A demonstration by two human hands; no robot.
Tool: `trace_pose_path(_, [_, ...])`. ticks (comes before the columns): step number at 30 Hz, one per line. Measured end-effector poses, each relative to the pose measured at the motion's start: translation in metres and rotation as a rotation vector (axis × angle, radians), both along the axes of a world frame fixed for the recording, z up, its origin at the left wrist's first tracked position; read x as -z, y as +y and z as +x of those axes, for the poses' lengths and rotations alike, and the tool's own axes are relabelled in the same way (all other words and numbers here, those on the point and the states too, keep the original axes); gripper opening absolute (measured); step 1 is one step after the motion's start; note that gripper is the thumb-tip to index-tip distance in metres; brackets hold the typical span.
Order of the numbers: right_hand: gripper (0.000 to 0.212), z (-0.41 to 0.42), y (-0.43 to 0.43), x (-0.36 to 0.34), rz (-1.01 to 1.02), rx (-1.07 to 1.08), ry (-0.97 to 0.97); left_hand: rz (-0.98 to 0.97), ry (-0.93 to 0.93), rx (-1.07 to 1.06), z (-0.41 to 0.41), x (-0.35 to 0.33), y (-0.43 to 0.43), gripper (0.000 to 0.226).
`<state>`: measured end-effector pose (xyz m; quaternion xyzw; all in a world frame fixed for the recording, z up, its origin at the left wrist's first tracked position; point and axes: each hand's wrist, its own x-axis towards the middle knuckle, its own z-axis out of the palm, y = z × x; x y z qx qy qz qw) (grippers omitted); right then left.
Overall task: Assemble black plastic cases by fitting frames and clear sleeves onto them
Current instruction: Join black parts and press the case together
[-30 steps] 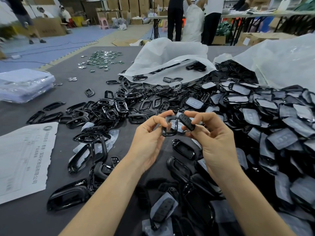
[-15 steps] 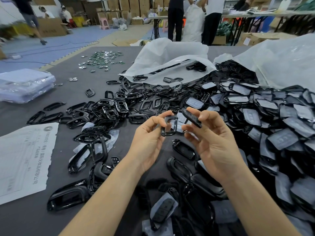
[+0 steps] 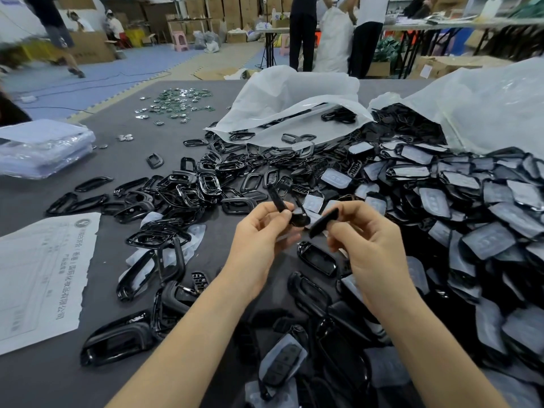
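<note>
Over the middle of the grey table [image 3: 123, 154], my left hand [image 3: 259, 234] pinches a glossy black frame [image 3: 290, 209] between thumb and fingers, turned edge-on. Beside it, almost touching, my right hand [image 3: 365, 237] pinches a small black case piece [image 3: 323, 222] tilted toward the frame. Loose black frames [image 3: 206, 184] lie heaped behind my left hand. Black cases in clear sleeves [image 3: 471, 207] are piled at the right. Larger black case shells [image 3: 117, 346] lie near the front edge.
A printed paper sheet [image 3: 44, 272] lies at the left front. A stack of clear wrapped packs [image 3: 41, 148] sits at the far left. Two white plastic bags [image 3: 294, 113] spill parts at the back. Small metal emblems [image 3: 176, 104] are scattered far back. People stand beyond the table.
My left hand has rotated the frame from face-on to edge-on. My right hand has tipped its black piece down and brought it closer to the frame.
</note>
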<state>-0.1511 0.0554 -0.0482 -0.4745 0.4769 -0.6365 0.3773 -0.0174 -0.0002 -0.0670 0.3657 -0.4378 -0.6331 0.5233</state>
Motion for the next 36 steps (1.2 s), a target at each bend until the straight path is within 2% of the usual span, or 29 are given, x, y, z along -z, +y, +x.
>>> trace_pose_path(2, [0.028, 0.001, -0.001, 0.000, 0.003, 0.071, 0.126, -0.075, -0.149, -0.015, -0.001, 0.002, 0.002, 0.016])
trace_pose_path(6, [0.024, 0.003, -0.001, 0.002, -0.005, 0.162, 0.296, -0.125, -0.305, 0.006, -0.002, 0.001, 0.006, 0.017])
trace_pose_path(15, [0.022, 0.001, -0.003, 0.007, 0.042, 0.348, 0.457, -0.198, -0.353, 0.141, -0.004, -0.001, 0.012, 0.026])
trace_pose_path(23, [0.015, -0.002, -0.005, 0.012, 0.081, 0.435, 0.445, -0.338, -0.548, 0.119, -0.004, -0.002, 0.015, 0.032])
trace_pose_path(36, [0.012, -0.007, -0.008, 0.018, 0.148, 0.416, 0.393, -0.301, -0.518, 0.185, -0.008, 0.003, 0.015, 0.029])
